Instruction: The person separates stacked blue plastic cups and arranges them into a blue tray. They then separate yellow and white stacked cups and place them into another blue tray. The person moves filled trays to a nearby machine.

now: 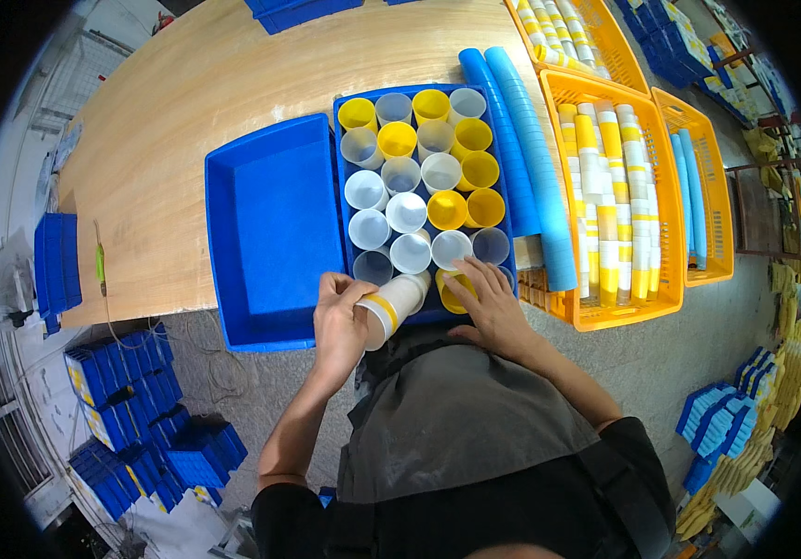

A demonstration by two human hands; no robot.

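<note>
My left hand (339, 318) grips a short stack of nested white cups (395, 305) with a yellow band, tilted over the near edge of a blue plastic tray (337, 168). Upright white, clear and yellow cups stand in rows in that tray. My right hand (488, 300), fingers spread, is over the tray's near right corner, its fingertips at a yellow cup (453, 297) and a white cup (451, 249). Whether it grips either cannot be told. Left of the filled tray lies a second blue tray (282, 230) with a bare bottom.
Two long stacks of blue cups (502, 140) (537, 168) lie right of the tray. Orange crates (669, 279) hold stacked white and yellow cups. The wooden table (149, 175) carries a green-handled tool (100, 262). Blue bins (198, 458) are piled on the floor at left.
</note>
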